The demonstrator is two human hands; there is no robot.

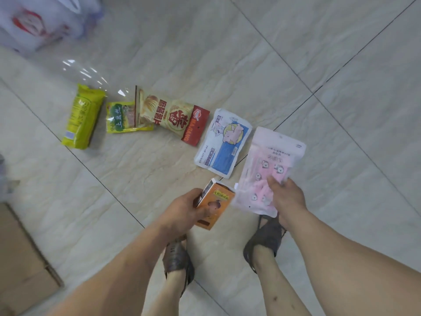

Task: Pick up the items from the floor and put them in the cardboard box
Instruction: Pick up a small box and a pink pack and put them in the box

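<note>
My left hand grips a small orange carton above the tiled floor. My right hand holds a pink see-through packet by its lower end. On the floor beyond lie a white and blue packet, a beige and red snack bag, a small yellow-green packet and a yellow-green bag. The cardboard box shows at the lower left edge, only partly in view.
A white plastic bag with red print sits at the top left. Clear plastic wrap lies behind the yellow bag. My two feet in dark sandals stand on the tiles below my hands.
</note>
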